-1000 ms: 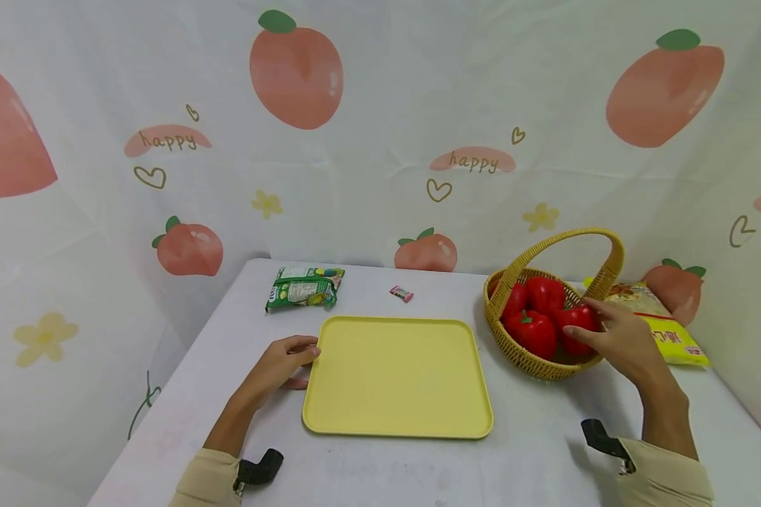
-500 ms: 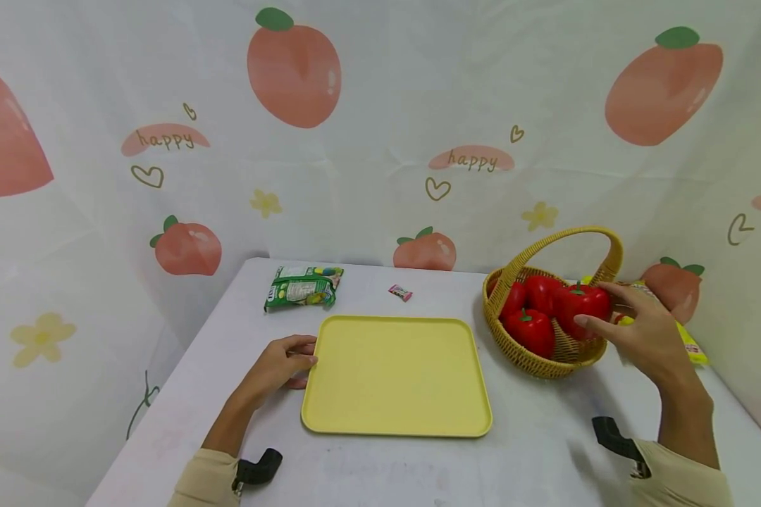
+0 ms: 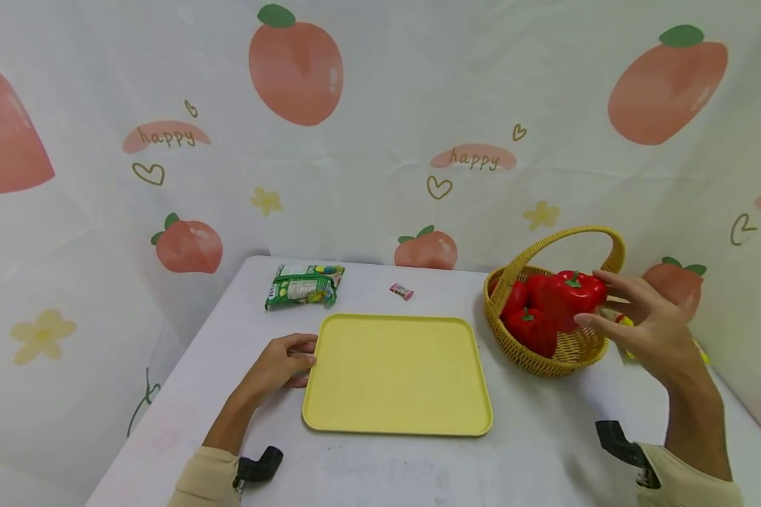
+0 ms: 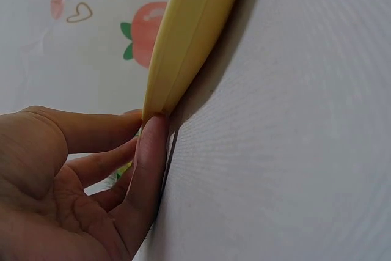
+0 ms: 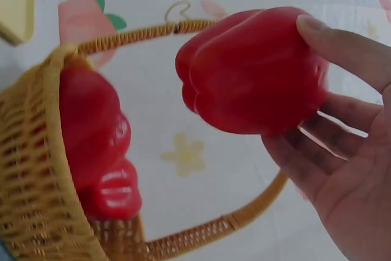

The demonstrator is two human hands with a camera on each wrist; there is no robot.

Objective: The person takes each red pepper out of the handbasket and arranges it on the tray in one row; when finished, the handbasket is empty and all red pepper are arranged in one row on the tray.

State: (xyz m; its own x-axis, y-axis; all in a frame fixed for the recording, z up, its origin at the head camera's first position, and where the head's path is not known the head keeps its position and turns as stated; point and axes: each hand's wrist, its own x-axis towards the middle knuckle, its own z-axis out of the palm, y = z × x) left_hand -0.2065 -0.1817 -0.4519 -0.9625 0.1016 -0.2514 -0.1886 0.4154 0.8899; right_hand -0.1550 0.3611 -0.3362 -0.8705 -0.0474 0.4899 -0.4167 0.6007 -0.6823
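Red pepper (image 3: pixel 572 301) held above the wicker basket (image 3: pixel 518 354), right side of the worktop (image 3: pixel 368 468). Right hand (image 3: pixel 653 331): grip closed round it, thumb opposing fingers. Left hand (image 3: pixel 284 362) pinches the yellow tray (image 3: pixel 396 373) at its left edge. Reading: one lifted, not yet set down; at least three other peppers (image 3: pixel 531 334) remain in the basket.

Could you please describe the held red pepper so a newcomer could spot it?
On the right side of the white table stands a wicker basket of red peppers. The right hand holds up the pepper, which alone is clear of the basket.
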